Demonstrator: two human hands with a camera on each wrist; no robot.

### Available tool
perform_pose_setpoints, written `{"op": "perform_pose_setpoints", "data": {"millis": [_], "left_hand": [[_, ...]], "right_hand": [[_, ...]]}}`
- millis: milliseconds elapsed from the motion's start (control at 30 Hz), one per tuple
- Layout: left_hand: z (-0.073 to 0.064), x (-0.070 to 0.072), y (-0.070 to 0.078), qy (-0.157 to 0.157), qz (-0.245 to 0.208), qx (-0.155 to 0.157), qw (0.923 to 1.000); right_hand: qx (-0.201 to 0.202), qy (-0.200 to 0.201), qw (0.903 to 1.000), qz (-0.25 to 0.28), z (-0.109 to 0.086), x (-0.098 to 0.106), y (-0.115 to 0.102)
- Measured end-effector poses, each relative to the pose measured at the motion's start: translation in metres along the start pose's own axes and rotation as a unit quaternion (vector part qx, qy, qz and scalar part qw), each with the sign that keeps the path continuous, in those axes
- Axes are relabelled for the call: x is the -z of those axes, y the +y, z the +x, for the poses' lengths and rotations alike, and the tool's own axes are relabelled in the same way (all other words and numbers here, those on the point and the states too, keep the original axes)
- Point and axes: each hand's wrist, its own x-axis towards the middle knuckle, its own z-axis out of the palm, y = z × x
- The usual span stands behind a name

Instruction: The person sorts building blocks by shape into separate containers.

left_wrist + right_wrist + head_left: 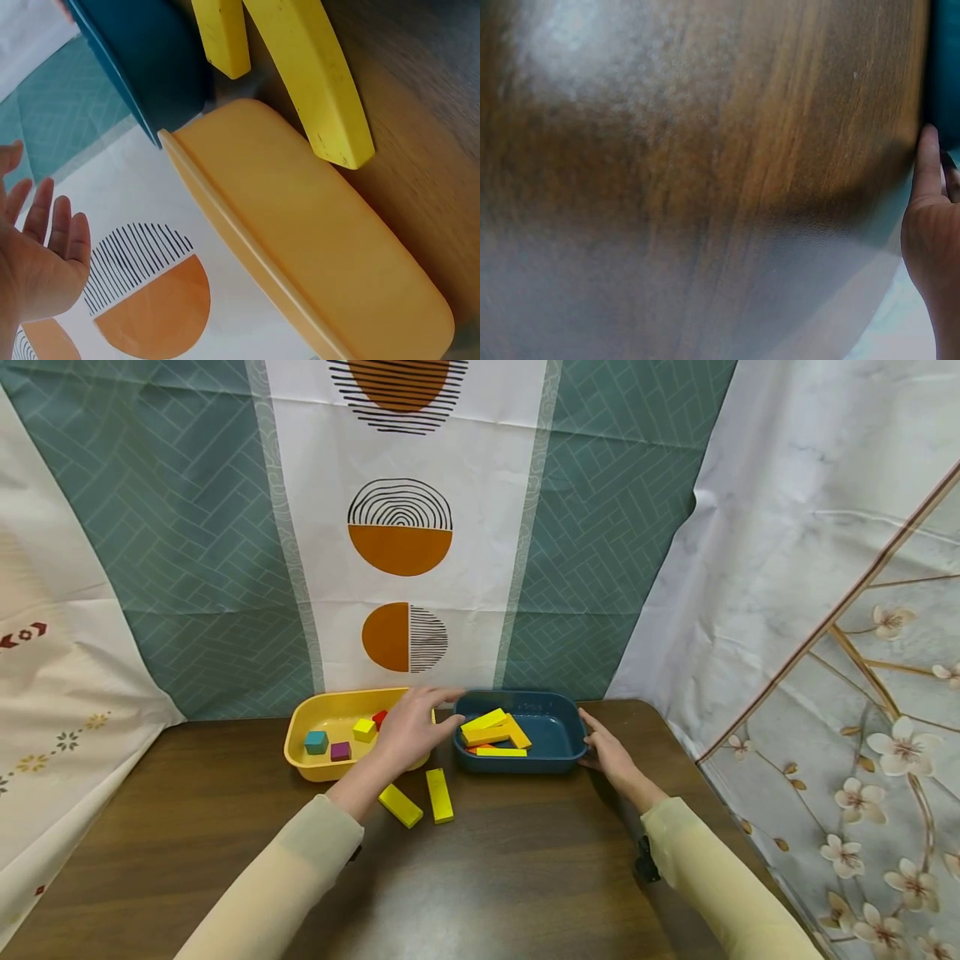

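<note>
My left hand (405,727) hangs over the right end of a yellow tray (318,773), its fingers reaching toward the left rim of a dark blue tray (551,737). Nothing is in that hand; the left wrist view shows its fingers (58,221) loosely extended above the yellow tray's side. At the blue tray's right end, my right hand (613,758) touches the wall with extended fingers. Several yellow blocks (491,735) lie piled in the blue tray's left half, with a bit of orange beneath. The right wrist view catches the fingers (928,161) against the blue wall.
Inside the yellow tray are a teal cube (316,742), a purple cube (341,751), a yellow cube (364,730) and a red block (379,719), partly hidden. Two yellow bars, one slanted (401,806) and one nearly straight (439,795), lie on the wooden table (510,852). Patterned cloth hangs behind.
</note>
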Motion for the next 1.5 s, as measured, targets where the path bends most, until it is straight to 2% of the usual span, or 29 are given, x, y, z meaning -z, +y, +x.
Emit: {"op": "perform_pose_setpoints", "data": {"millis": [433,1000,1200,1500], "left_hand": [[-0.008,0.01,0.001,0.013,0.001,-0.02,0.9997],[-0.019,0.021,-0.005,0.001,0.018,-0.034,0.9992],[-0.022,0.022,-0.008,-0.003,0.026,-0.045,0.9987],[-0.033,0.021,-0.013,-0.017,0.041,-0.043,0.9981]], "right_hand": [[-0.005,0.009,0.9999,0.006,0.001,0.0,0.001],[-0.003,0.005,1.0,0.003,0.0,0.0,-0.001],[-0.001,0.008,0.9999,0.007,0.001,0.0,-0.001],[-0.006,0.008,0.9999,0.006,0.001,-0.001,-0.001]]}}
